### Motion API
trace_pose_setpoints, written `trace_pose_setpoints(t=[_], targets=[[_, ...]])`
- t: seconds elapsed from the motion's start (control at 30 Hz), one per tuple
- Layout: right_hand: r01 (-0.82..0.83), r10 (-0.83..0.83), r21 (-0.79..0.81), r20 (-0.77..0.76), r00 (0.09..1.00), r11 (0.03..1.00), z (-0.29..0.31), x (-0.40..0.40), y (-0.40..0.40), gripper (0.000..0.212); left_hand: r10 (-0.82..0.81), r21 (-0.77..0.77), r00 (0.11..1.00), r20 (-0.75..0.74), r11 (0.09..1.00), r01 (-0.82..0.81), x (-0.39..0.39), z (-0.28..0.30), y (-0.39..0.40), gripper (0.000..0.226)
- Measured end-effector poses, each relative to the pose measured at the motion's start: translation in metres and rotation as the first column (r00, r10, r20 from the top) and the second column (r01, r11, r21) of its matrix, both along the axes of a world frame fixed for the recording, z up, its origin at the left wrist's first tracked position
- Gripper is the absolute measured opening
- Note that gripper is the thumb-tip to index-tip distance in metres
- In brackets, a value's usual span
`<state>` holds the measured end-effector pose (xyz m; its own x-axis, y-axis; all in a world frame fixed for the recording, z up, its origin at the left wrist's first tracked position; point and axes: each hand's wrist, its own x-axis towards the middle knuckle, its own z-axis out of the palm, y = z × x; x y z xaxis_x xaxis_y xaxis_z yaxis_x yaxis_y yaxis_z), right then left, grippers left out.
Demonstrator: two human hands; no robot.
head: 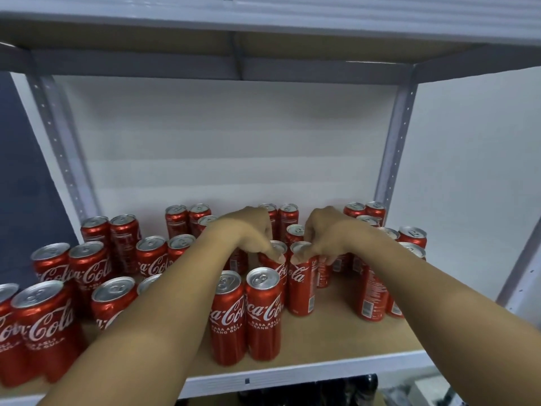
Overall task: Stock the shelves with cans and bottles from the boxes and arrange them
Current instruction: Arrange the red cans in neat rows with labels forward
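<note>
Left hand [251, 232] grips one can [275, 256], right hand [322, 235] its neighbour [301, 276]; I turn both logos forward, bases flat on shelf [336, 338].

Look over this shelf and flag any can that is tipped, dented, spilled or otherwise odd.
No can is tipped, dented or leaking. The only oddity: labels face different ways. The front pair shows its logo forward, while the right-hand cans show barcodes and small print. The left hand and right hand each grip a middle can.
</note>
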<state>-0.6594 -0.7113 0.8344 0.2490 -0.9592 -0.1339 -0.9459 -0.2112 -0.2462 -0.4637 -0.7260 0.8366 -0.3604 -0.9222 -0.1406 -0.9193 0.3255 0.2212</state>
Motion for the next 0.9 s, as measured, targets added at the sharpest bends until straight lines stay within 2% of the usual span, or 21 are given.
trace_pose_setpoints(t=[0.1,0.23,0.33,0.43,0.53,0.7,0.8,0.9], targets=[[-0.036,0.033,0.043,0.068,0.997,0.998,0.0,-0.002,-0.005,0.051,-0.032,0.02,0.999,-0.014,0.999,0.033,0.002,0.0,0.001,0.053],[-0.038,0.024,0.079,0.172,0.985,0.996,-0.001,-0.007,-0.008,0.062,-0.066,0.071,0.996,-0.068,0.995,0.071,0.006,0.001,-0.001,0.064],[0.036,-0.048,0.105,0.117,0.992,0.994,0.001,-0.003,-0.007,0.069,-0.014,0.024,0.998,-0.061,1.0,0.016,0.0,0.002,0.0,0.07],[0.046,-0.059,0.117,0.111,0.992,0.992,0.0,-0.001,-0.007,0.058,0.007,-0.003,0.999,-0.044,1.0,-0.007,-0.004,0.002,-0.002,0.057],[-0.03,0.014,0.113,0.141,0.99,0.993,-0.001,-0.004,-0.011,0.045,-0.05,0.041,0.998,-0.047,0.998,0.052,0.0,0.004,-0.002,0.056],[-0.032,0.02,0.064,0.174,0.985,0.997,-0.002,-0.005,-0.01,0.062,-0.046,0.06,0.992,-0.115,0.997,0.053,0.004,0.004,-0.004,0.069],[-0.001,-0.007,0.052,0.139,0.99,0.999,0.0,-0.001,-0.007,0.058,-0.011,0.0,0.998,-0.065,1.0,0.012,0.0,0.003,-0.006,0.061],[-0.033,0.026,0.062,0.111,0.993,0.998,-0.001,-0.001,-0.008,0.053,-0.039,0.017,0.997,-0.064,0.999,0.04,0.0,0.004,-0.008,0.057]])
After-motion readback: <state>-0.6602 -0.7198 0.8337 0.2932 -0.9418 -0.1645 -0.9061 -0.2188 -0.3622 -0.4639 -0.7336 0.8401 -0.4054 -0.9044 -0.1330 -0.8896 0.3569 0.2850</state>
